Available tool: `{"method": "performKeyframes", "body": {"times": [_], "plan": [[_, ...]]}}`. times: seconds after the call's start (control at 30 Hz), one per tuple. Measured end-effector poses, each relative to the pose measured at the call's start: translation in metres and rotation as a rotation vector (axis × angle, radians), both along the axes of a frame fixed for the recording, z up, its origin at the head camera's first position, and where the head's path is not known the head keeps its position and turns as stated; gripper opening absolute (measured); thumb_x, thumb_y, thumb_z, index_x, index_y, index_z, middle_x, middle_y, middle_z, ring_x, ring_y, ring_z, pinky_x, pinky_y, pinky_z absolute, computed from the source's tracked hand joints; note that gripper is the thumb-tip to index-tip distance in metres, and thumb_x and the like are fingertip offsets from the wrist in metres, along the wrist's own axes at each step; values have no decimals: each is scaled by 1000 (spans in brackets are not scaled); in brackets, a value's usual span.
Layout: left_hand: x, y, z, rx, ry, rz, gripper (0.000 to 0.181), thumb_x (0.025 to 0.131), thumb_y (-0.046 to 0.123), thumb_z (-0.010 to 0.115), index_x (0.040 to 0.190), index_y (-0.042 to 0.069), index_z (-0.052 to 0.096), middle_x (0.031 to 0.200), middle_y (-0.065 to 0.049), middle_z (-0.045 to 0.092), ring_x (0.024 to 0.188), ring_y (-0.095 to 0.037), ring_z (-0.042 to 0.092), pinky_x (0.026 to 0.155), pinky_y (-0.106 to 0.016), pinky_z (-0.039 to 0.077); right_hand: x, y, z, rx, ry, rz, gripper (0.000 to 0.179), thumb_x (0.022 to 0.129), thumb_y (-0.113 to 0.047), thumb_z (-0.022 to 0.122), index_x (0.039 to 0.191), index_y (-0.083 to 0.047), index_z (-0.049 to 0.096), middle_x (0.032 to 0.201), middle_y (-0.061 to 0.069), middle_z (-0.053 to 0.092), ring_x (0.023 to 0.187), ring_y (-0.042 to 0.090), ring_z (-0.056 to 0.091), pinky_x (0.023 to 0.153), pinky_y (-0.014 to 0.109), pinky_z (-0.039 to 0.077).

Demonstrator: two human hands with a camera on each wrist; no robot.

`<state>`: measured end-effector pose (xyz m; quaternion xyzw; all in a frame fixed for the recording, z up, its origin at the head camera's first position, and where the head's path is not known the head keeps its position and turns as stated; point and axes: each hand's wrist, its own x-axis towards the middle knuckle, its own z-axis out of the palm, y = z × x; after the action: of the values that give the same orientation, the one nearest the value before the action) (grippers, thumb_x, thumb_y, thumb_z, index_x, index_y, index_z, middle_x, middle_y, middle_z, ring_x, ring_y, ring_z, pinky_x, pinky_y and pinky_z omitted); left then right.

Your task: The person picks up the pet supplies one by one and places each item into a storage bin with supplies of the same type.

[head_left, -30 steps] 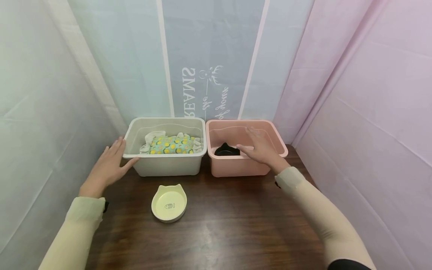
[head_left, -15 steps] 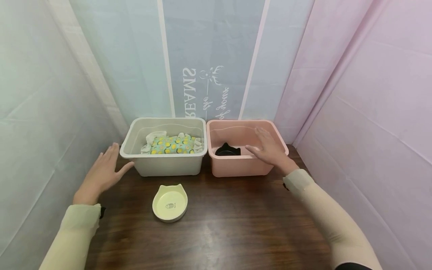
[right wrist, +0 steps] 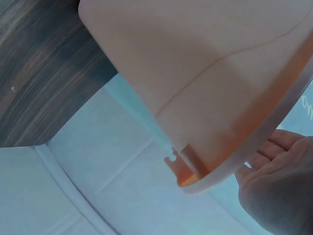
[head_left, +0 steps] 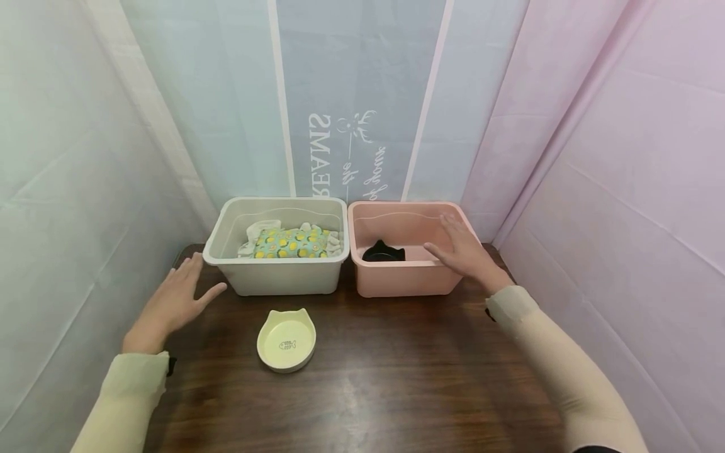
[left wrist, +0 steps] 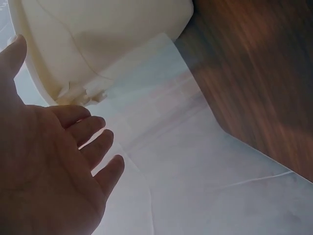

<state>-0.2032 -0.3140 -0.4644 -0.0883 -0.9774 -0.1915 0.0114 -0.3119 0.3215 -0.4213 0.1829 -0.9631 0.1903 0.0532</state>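
At the far left of the head view, a pale sheet [head_left: 73,189] hangs as a side wall. In front of it, left of centre, a light sleeve [head_left: 124,393] rises from the bottom edge to the left hand [head_left: 170,302], which holds nothing; its fingers reach out, thumb apart, just beside the white tub [head_left: 280,280]. In the left wrist view this hand fills the lower left, its loose fingers near the tub at upper left; whether they touch it cannot be told.

The white tub stands left of the middle and contains a bundled cloth [head_left: 291,244] with yellow fruit on green and white ruffled edges. Below it, lower left of centre, a pale yellow bowl [head_left: 286,346] with two cat ears and a fish drawing sits upright on the dark wooden table [head_left: 408,365].

At the centre, a blue-grey curtain [head_left: 362,56] with mirrored lettering hangs behind. Right of centre stands the pink tub [head_left: 404,280], beside the white one, with a black eared bowl [head_left: 384,253] at its left end.

The right hand [head_left: 466,251] is over the pink tub's right end in the frame, grasping nothing, fingers extended. In the right wrist view the tub's rim partly hides those fingers; contact is unclear.
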Motion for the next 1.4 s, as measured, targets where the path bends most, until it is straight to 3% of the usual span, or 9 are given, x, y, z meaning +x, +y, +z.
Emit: {"method": "performKeyframes", "body": {"times": [0.37,0.73,1.2,1.4], "plan": [[8,2,-11,-1,-31,-21,99,110,63,48,167,-10,15,174,-34,9,160,-54,12,132,-66,6,5,14,-1,2,-42,-28,96,107,-61,55,172,-3,14,179,20,12,164,46,8,132,65,9],[17,10,-20,5,-68,-26,97,109,63,50,170,-2,13,176,-29,9,162,-51,12,131,-67,8,3,30,-3,-1,-38,-36,97,107,-62,54,172,-2,15,178,23,13,163,48,11,133,63,8],[32,23,-22,17,-96,-39,96,106,68,51,173,7,18,177,-26,15,159,-54,18,127,-72,18,3,40,-2,-8,-78,-49,95,108,-59,55,171,0,16,178,23,10,164,47,5,133,62,5],[37,32,-26,19,-103,-60,96,105,70,52,172,7,23,175,-26,21,159,-52,23,128,-69,20,2,46,-4,5,-81,-52,96,108,-62,52,171,0,15,178,23,9,164,47,6,133,64,6]]}}
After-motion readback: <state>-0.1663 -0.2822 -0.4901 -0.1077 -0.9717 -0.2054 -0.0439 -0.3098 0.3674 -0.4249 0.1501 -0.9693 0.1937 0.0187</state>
